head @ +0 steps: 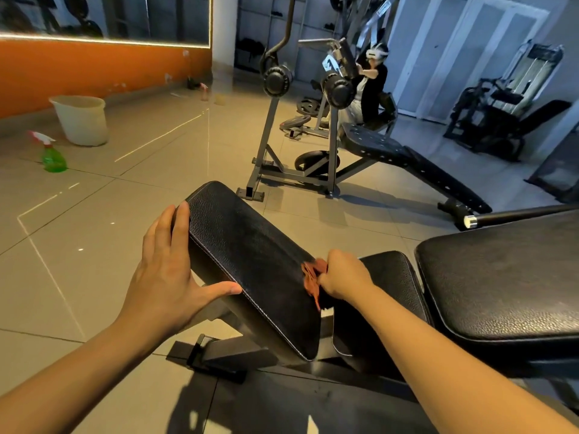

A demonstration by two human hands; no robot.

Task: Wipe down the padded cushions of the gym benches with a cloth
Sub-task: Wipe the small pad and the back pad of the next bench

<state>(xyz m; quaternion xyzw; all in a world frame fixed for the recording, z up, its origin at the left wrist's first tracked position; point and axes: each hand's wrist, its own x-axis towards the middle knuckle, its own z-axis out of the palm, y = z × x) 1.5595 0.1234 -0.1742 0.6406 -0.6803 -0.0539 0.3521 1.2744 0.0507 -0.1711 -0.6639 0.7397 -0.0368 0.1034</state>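
Observation:
A tilted black padded cushion [250, 245] of a gym bench fills the middle of the view. My left hand [166, 270] rests on its left edge, fingers straight along the side and thumb on the top face. My right hand [344, 277] grips a crumpled orange-red cloth [311, 275] against the cushion's right edge. A smaller black seat pad [391, 277] lies just right of that hand. Another wide black bench cushion [501, 277] sits at the right.
On the tiled floor at the left stand a green spray bottle [53, 153] and a pale bucket [83, 119]. An inclined black bench [407, 158] with a steel frame stands behind. A seated person [369, 89] is at the back among weight machines.

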